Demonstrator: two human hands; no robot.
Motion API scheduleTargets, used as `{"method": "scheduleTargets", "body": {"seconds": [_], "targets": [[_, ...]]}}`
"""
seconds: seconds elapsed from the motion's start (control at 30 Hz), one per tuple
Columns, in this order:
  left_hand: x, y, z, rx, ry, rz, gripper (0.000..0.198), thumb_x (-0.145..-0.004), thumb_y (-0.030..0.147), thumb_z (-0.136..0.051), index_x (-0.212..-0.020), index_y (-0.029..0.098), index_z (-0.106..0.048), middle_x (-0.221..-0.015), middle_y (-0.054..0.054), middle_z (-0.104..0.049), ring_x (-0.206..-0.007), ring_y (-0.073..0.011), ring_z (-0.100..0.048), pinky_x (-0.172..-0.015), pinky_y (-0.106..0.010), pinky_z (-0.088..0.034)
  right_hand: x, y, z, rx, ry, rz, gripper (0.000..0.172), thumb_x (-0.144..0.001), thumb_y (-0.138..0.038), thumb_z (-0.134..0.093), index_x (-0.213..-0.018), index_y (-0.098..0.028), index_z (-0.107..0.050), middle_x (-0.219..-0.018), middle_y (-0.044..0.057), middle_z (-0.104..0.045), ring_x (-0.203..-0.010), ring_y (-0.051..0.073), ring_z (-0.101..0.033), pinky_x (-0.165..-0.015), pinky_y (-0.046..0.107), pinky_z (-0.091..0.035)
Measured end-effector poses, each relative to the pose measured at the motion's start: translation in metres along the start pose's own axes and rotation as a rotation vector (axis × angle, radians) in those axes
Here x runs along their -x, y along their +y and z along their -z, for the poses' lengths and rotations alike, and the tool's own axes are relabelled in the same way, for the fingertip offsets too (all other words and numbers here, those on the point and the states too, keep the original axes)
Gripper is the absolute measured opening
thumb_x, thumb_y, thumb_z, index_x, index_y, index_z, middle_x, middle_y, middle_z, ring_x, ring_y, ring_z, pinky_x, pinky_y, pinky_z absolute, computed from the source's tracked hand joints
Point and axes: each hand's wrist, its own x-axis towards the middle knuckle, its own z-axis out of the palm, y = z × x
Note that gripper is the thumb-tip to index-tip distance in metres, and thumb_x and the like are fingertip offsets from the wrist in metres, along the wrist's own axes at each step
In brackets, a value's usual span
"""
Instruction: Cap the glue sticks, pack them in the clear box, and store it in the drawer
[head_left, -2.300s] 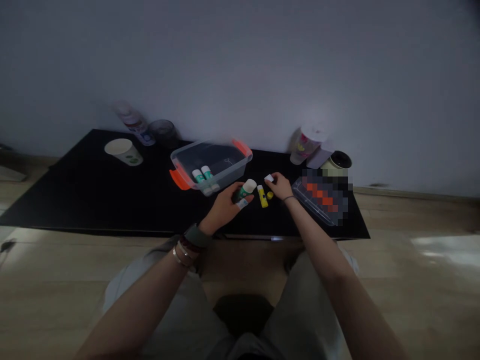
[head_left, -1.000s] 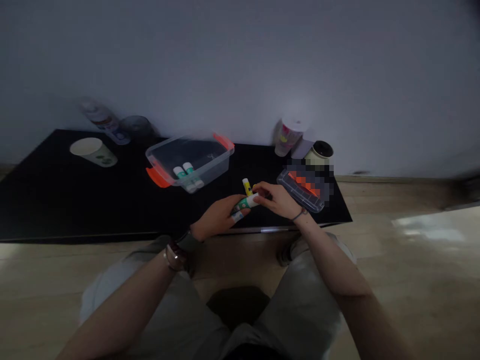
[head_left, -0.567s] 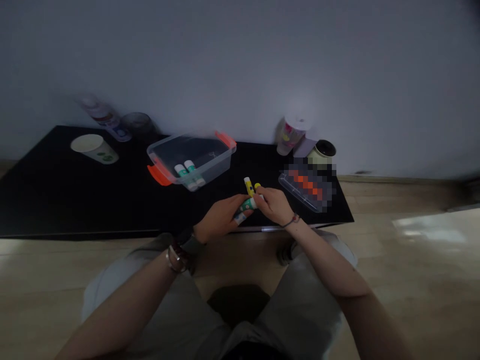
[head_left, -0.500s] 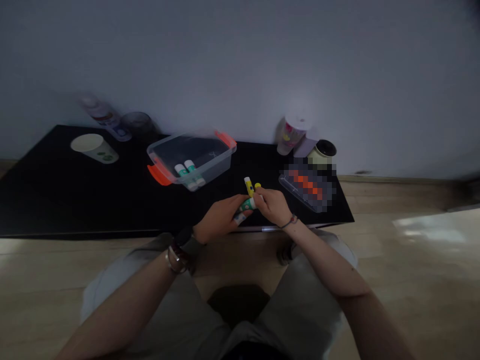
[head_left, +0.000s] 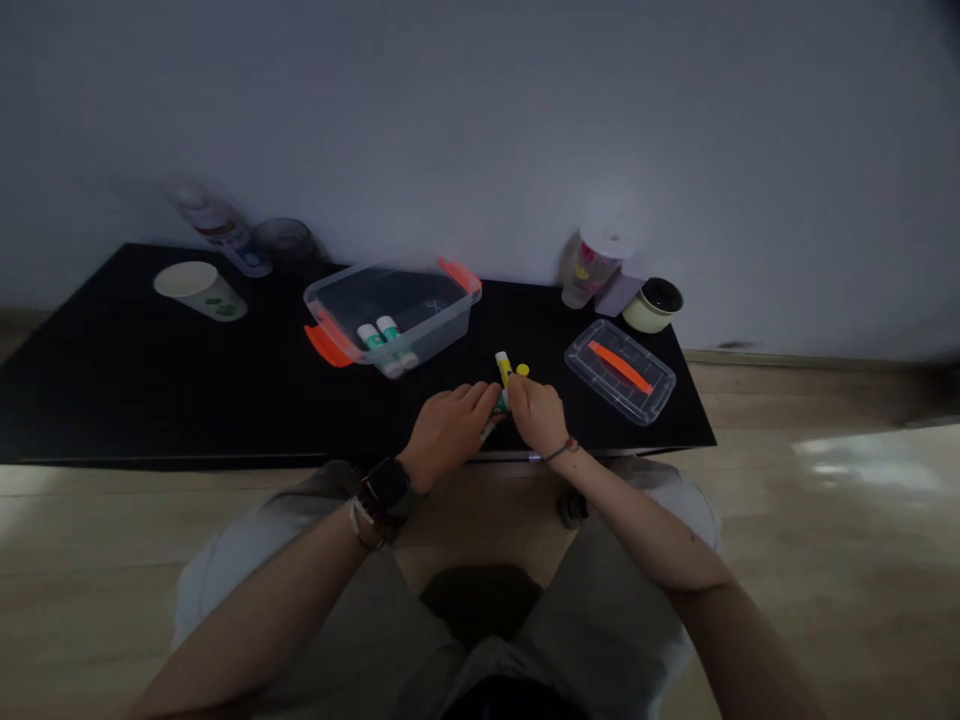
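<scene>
One green-labelled glue stick point(head_left: 499, 403) is what we find held between the two hands, near the near edge of the black table point(head_left: 112, 380), and only slivers of it show. The left hand point(head_left: 448, 435) has its fingers point(head_left: 471, 398) curled closed over the near part of the stick, with its white end point(head_left: 487, 430) poking out toward the near side. The right hand point(head_left: 536, 415) is closed around the far part, so we cannot tell exactly where its fingertips sit.

Just beyond the right hand, a yellow-labelled glue stick point(head_left: 503, 368) lies on the table with a small yellow cap point(head_left: 522, 370) beside it; we cannot tell whether the hand touches them. To the left, a clear plastic box point(head_left: 450, 340) with orange clips holds two more green-labelled glue sticks point(head_left: 379, 335). To the right lies a clear lid point(head_left: 619, 395) with an orange strip.

We judge the stick light, stiff and smooth, so it should need little force, though its plastic barrel could slip. We would take hold around the barrel, where a full wrap of the fingers is steadier than a pinch. The small cap looks easy to nudge away, so we would pick it up by its rim.
</scene>
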Motion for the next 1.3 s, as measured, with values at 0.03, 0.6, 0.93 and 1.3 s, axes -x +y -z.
{"method": "scheduleTargets", "body": {"seconds": [0.03,0.6,0.93,1.3], "targets": [[0.0,0.0,0.0,-0.01,-0.007,-0.004,0.033,-0.098,0.032,-0.048,-0.125,0.015,-0.055,-0.108,-0.013,-0.068,-0.096,-0.0259,-0.066,-0.074,-0.034,-0.051,-0.001,0.001,-0.001,-0.021,-0.009,-0.005,0.037,-0.103,-0.033,-0.036,-0.087,-0.018,-0.066,-0.07,0.005,-0.063,-0.06,0.014,-0.053,-0.057,0.025,-0.024],[-0.013,-0.003,-0.008,1.373,0.21,0.319,0.045,-0.095,0.052,-0.049,-0.126,0.019,-0.048,-0.124,-0.012,-0.066,-0.112,-0.0227,-0.062,-0.097,-0.04,-0.049,0.004,0.008,0.001,-0.604,-0.249,0.282,0.039,-0.091,-0.042,-0.06,-0.119,-0.015,-0.054,-0.104,0.008,-0.065,-0.086,0.017,-0.062,-0.075,0.028,-0.047],[-0.018,-0.006,-0.005,1.608,0.341,0.371,0.042,-0.089,0.054,-0.061,-0.11,0.018,-0.056,-0.119,-0.013,-0.07,-0.117,-0.0263,-0.062,-0.104,-0.046,-0.045,0.001,0.002,0.003,-0.543,-0.219,0.183,0.035,-0.089,-0.045,-0.062,-0.107,-0.014,-0.06,-0.079,0.0,-0.06,-0.07,0.014,-0.055,-0.066,0.026,-0.04],[-0.008,-0.011,-0.003,1.507,0.302,0.282,0.042,-0.093,0.058,-0.052,-0.106,0.018,-0.058,-0.12,-0.012,-0.069,-0.119,-0.0259,-0.061,-0.104,-0.044,-0.045,-0.002,0.0,0.0,-0.824,-0.475,0.125,0.042,-0.084,-0.058,-0.062,-0.077,-0.018,-0.051,-0.062,-0.004,-0.05,-0.058,0.01,-0.046,-0.055,0.023,-0.034]]}}
